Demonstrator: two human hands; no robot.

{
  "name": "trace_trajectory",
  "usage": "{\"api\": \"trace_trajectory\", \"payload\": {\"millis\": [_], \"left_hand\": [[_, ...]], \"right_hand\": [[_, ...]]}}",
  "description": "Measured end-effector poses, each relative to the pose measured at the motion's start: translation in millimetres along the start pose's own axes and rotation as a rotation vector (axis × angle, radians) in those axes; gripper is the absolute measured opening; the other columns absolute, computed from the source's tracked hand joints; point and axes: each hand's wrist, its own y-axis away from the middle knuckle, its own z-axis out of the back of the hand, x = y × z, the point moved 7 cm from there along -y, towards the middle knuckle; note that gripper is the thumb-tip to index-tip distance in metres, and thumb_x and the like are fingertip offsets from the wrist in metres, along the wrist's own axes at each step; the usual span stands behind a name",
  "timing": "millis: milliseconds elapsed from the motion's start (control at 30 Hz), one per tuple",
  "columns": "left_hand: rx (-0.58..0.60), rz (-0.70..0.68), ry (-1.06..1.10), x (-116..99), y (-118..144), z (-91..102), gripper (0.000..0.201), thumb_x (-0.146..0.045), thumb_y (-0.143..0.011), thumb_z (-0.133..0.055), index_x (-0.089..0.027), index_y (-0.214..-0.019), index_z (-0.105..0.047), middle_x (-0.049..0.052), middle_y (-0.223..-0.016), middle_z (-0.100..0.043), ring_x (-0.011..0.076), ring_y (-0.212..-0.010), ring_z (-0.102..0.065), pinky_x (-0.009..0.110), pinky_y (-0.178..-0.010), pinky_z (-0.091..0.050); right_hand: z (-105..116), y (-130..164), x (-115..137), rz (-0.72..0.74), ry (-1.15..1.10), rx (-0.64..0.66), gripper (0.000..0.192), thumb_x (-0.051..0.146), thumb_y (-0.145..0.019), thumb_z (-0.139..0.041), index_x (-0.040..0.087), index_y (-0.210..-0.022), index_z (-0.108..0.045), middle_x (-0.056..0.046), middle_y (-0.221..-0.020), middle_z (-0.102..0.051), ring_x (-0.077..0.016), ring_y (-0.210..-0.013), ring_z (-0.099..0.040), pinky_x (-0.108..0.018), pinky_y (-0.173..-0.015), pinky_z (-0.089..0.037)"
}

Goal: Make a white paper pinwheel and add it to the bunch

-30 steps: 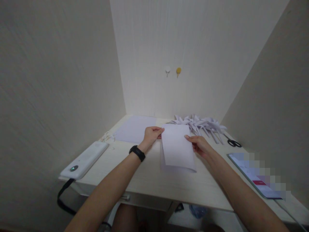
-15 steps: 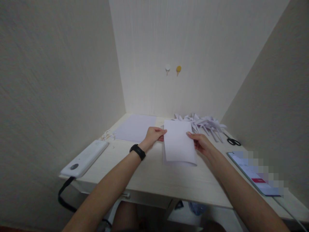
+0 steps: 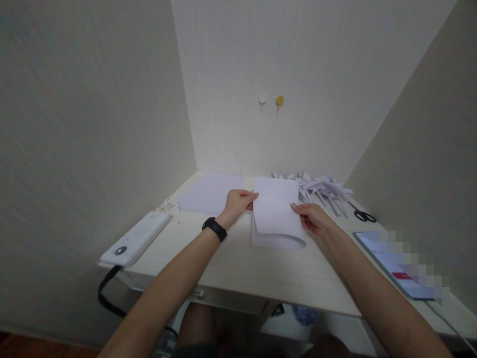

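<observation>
A sheet of white paper, bent over on itself, is held just above the table between my two hands. Its near end curls, and a lower layer shows beneath the upper one. My left hand, below a black wristband, pinches the left edge with thumb on top. On the right edge, my right hand grips the sheet with its thumb on top and fingers curled under. Behind and to the left lies flat white paper. Folded white paper strips are heaped behind the right hand.
Black-handled scissors lie at the right, beyond a tablet-like screen with a cable. A white device with a black strap sits at the table's left edge. Paper scraps lie behind it. Two small hooks, one yellow, are on the wall.
The upper layer's near edge has shifted away from me, so more of the lower layer and a rounder curl show. Both hands keep their grip. The view has shifted slightly.
</observation>
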Motion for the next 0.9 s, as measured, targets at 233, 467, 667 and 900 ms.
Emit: {"api": "trace_trajectory", "payload": {"millis": [233,467,667,900], "left_hand": [[0.196,0.106,-0.038,13,3,-9.6,0.024,-0.029,-0.074,-0.080,-0.009,-0.065,-0.070,0.006,-0.063,-0.069,0.0101,-0.051,-0.060,0.025,-0.054,-0.054],[0.104,0.058,-0.108,7,3,-6.0,0.021,-0.024,-0.074,-0.080,-0.010,-0.063,-0.069,0.004,-0.060,-0.067,0.0094,-0.049,-0.059,0.023,-0.053,-0.053],[0.107,0.044,-0.102,5,3,-6.5,0.021,-0.025,-0.070,-0.083,-0.011,-0.062,-0.071,0.005,-0.061,-0.068,0.0100,-0.051,-0.060,0.025,-0.056,-0.055],[0.059,0.027,-0.111,1,1,-1.8,0.020,-0.025,-0.070,-0.082,-0.011,-0.062,-0.071,0.005,-0.062,-0.069,0.0111,-0.053,-0.061,0.026,-0.056,-0.055]], "right_hand": [[8,-1,7,0.067,-0.051,-0.095,0.032,0.026,-0.060,-0.087,0.016,-0.061,-0.057,0.002,-0.050,-0.058,-0.0065,-0.039,-0.046,-0.017,-0.034,-0.039],[1,2,-1,-0.061,-0.009,-0.059,0.018,0.019,-0.070,-0.080,0.015,-0.069,-0.063,-0.006,-0.065,-0.071,-0.0129,-0.048,-0.062,-0.021,-0.044,-0.052],[3,1,-3,-0.066,-0.029,-0.031,0.023,0.021,-0.070,-0.080,0.018,-0.065,-0.058,-0.004,-0.063,-0.072,-0.0126,-0.046,-0.061,-0.021,-0.042,-0.052],[3,1,-4,-0.101,0.003,-0.011,0.016,0.016,-0.072,-0.078,0.015,-0.068,-0.063,-0.005,-0.063,-0.071,-0.0115,-0.046,-0.060,-0.021,-0.044,-0.053]]}}
